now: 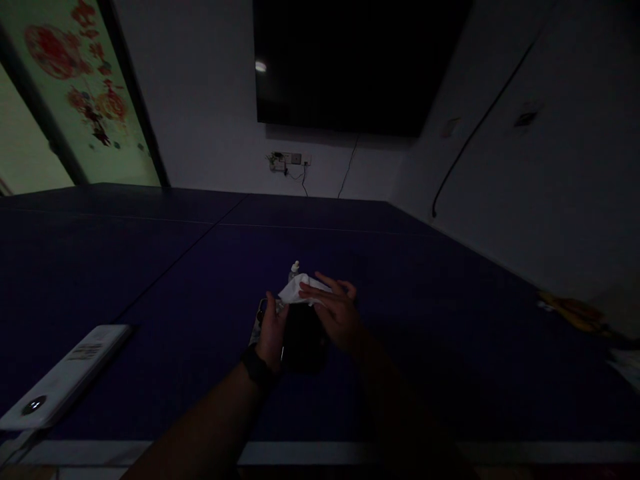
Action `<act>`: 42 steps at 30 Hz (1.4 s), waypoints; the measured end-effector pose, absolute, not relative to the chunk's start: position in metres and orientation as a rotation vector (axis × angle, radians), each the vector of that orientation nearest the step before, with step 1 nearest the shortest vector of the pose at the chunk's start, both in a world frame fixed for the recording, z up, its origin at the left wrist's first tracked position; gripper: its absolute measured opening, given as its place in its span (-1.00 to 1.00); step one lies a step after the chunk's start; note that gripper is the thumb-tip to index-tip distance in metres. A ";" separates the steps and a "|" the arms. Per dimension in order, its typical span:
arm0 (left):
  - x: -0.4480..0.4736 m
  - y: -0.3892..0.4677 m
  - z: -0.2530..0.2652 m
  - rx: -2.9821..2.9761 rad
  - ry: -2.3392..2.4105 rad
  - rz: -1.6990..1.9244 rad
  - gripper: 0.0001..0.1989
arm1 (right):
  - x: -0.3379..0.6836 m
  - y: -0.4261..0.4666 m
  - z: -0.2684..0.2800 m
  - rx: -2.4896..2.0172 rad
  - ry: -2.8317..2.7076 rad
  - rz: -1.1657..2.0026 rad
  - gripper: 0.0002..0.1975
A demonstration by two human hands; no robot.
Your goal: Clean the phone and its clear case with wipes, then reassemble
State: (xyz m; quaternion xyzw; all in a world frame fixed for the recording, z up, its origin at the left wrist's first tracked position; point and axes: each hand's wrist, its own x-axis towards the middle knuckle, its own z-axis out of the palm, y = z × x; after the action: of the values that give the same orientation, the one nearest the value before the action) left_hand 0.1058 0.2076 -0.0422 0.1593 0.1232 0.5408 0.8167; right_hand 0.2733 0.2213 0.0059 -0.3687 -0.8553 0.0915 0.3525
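Note:
In the dim head view, my left hand (pixel 271 332), with a dark band on its wrist, grips the left edge of a black flat device (pixel 303 340) with a smooth, screen-like face; its exact kind is too dark to make out. A white cloth or tissue (pixel 295 289) lies bunched across the device's far end. My right hand (pixel 340 310) has it under its fingers, which are stretched forward and pressed onto it. Just behind the cloth stands a small bottle (pixel 294 270) with a white top. Partly hidden by my left hand is a phone-like item (pixel 258 322) with round lenses.
A long white device (pixel 67 373) with a round dial and a cable lies at the left of the dark blue table (pixel 200 387). Yellow and white items (pixel 575 312) rest at the far right. A large black screen (pixel 350 60) hangs above wall sockets (pixel 293 159).

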 end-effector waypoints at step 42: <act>0.104 0.200 -0.015 0.355 0.350 1.148 -0.20 | 0.283 0.230 -0.001 -0.889 -2.262 0.203 -0.55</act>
State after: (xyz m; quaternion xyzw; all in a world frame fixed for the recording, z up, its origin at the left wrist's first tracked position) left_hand 0.1037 0.2005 -0.0152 0.1660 0.1638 0.5374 0.8105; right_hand 0.2826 0.2304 -0.0006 -0.3423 -0.8707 0.0783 0.3443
